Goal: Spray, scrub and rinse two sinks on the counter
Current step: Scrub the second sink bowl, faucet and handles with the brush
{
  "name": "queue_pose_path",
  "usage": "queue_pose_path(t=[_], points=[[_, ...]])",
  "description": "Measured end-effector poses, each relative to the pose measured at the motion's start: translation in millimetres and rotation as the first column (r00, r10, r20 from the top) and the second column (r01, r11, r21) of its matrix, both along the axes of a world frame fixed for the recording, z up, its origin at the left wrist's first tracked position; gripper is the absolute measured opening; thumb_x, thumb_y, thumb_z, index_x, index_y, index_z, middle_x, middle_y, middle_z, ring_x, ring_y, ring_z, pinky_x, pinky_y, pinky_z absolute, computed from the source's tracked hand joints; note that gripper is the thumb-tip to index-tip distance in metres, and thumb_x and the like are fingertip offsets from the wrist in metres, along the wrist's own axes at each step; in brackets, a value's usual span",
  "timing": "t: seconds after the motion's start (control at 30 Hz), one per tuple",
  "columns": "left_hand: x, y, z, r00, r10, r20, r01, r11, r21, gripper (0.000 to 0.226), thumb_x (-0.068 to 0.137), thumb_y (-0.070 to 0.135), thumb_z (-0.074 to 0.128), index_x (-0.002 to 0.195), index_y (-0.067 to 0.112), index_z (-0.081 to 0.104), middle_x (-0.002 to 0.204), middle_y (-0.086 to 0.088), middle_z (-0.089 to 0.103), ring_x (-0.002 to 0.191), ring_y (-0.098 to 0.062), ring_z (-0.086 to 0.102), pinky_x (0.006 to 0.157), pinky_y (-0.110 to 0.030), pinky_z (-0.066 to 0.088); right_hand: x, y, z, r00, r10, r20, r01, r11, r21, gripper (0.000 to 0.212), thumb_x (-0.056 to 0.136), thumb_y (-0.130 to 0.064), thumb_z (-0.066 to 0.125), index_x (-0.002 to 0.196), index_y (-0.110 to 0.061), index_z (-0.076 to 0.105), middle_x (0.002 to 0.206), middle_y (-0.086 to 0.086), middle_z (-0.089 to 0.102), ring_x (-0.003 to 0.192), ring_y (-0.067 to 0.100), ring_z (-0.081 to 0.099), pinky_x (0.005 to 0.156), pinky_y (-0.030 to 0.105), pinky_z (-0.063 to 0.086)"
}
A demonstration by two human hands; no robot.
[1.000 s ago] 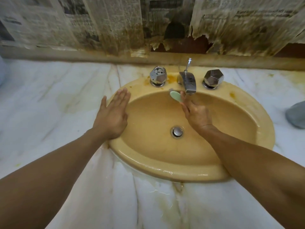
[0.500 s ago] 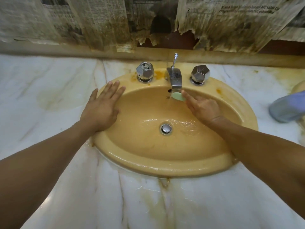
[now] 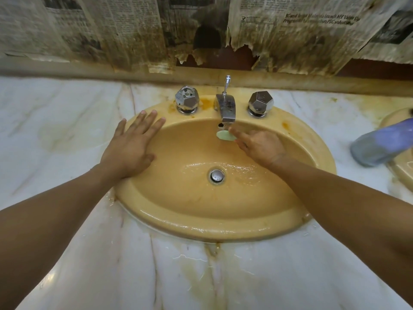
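Note:
A yellow oval sink [image 3: 223, 229] is set in a white marble counter [image 3: 67, 121]. My left hand [image 3: 131, 151] lies flat with straight fingers on the sink's left rim. My right hand [image 3: 261, 146] reaches into the basin and holds a small pale green scrub pad [image 3: 225, 135] by its fingertips, just under the chrome spout [image 3: 226, 107]. Water ripples in the basin around the chrome drain [image 3: 216, 175]. The rim of a second yellow sink [image 3: 402, 171] shows at the far right edge.
Two faceted chrome knobs [image 3: 187, 99] [image 3: 261, 103] flank the spout. A bluish bottle [image 3: 380, 144] lies at the right, between the two sinks. Stained, torn newspaper [image 3: 125, 34] covers the wall behind. The counter in front of the sink is wet.
Water has come into the basin and now ripples around the drain. The pad has dropped from beside the spout to just under it. My left hand stays on the rim.

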State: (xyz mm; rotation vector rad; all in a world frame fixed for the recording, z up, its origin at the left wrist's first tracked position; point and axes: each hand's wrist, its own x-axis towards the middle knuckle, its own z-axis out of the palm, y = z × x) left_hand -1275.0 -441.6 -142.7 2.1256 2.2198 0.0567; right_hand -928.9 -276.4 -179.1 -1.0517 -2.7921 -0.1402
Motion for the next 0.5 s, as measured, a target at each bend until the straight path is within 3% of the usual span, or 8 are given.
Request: queue_pose_path(t=[0.13,0.2,0.3,0.37,0.43,0.5], points=[[0,1,0,1.0,-0.004,-0.002,0.004,1.0,0.001,0.108,0.087,0.034,0.076,0.164,0.038,-0.001,0.172,0.012,-0.008,0.159,-0.014,-0.007,0.127,-0.052,0.003,7,-6,9,0.963,-0.081,0.257,0.089,0.996,-0.02,0.051,0.109,-0.04,0.038,0.159,-0.041,0.025,0.088,0.008,0.067,0.072,0.033,0.064,0.056,0.035,0.046],[1,1,0,1.0,-0.004,-0.008,0.004,1.0,0.005,0.109,0.087,0.034,0.076,0.164,0.038,-0.001,0.172,0.011,-0.008,0.159,-0.014,-0.007,0.127,-0.053,0.003,27,-6,14,0.966,-0.153,0.206,0.163,0.986,-0.032,0.051,0.108,-0.04,0.038,0.158,-0.04,0.026,0.092,0.011,0.07,0.07,0.034,0.064,0.057,0.036,0.049],[2,2,-1,1.0,-0.008,-0.028,0.008,1.0,0.015,0.109,0.087,0.034,0.076,0.164,0.037,-0.001,0.172,0.01,-0.007,0.159,-0.016,-0.006,0.126,-0.054,0.004,29,-13,15,0.982,-0.172,-0.076,0.174,0.985,0.021,0.046,0.105,-0.038,0.043,0.151,-0.032,0.043,0.098,0.014,0.074,0.065,0.038,0.065,0.054,0.041,0.054],[3,2,-2,0.999,-0.01,-0.032,0.01,1.0,0.014,0.11,0.086,0.034,0.077,0.164,0.036,-0.001,0.172,0.01,-0.006,0.159,-0.016,-0.006,0.127,-0.053,0.003,-3,-18,18,0.983,-0.155,-0.104,0.154,0.988,-0.013,0.047,0.105,-0.04,0.043,0.151,-0.031,0.043,0.097,0.011,0.072,0.069,0.036,0.066,0.052,0.035,0.048],[3,3,-1,1.0,-0.006,-0.03,0.007,1.0,0.013,0.11,0.086,0.033,0.077,0.164,0.035,-0.001,0.172,0.009,-0.006,0.159,-0.016,-0.006,0.127,-0.052,0.002,-46,-25,17,0.985,-0.157,-0.068,0.146,0.979,-0.145,0.048,0.105,-0.049,0.034,0.15,-0.034,0.042,0.089,0.005,0.067,0.074,0.033,0.065,0.053,0.03,0.04],[4,3,-2,1.0,-0.005,-0.028,0.005,1.0,0.01,0.112,0.084,0.032,0.079,0.164,0.034,0.0,0.172,0.009,-0.006,0.159,-0.016,-0.006,0.127,-0.051,0.0,-82,-36,10,0.987,-0.117,-0.111,0.085,0.963,-0.254,0.048,0.106,-0.048,0.035,0.152,-0.036,0.042,0.086,0.002,0.067,0.071,0.027,0.065,0.057,0.032,0.051]])
